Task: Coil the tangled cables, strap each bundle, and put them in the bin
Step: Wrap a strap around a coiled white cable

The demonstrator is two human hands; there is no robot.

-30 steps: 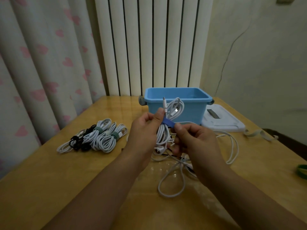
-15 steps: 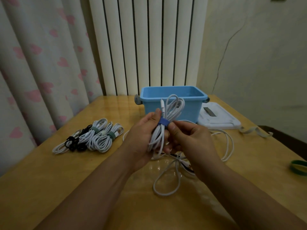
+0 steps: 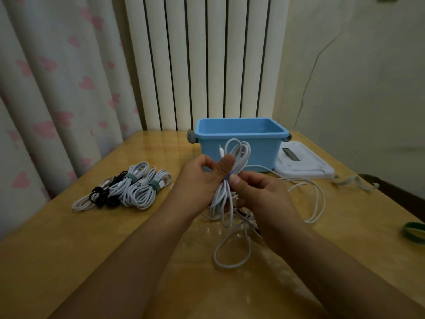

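A coiled white cable bundle (image 3: 232,171) is being held upright above the table (image 3: 69,249), in front of the blue bin (image 3: 239,147); its loops are fanning out at the top, a plug tip is sticking up, and a blue strap (image 3: 227,177) is cinching its waist. The left hand (image 3: 200,180) is gripping the bundle, thumb pressing on the coils. The right hand (image 3: 259,194) is pinching the bundle at the strap, fingers curling round it. Loose white cable (image 3: 232,254) is lying tangled beneath the hands and trailing right. Strapped bundles (image 3: 135,187) are lying well apart on the left. The bin is standing open near the far edge, a white lid (image 3: 305,166) just beside it, a green band (image 3: 414,231) lying at the right edge
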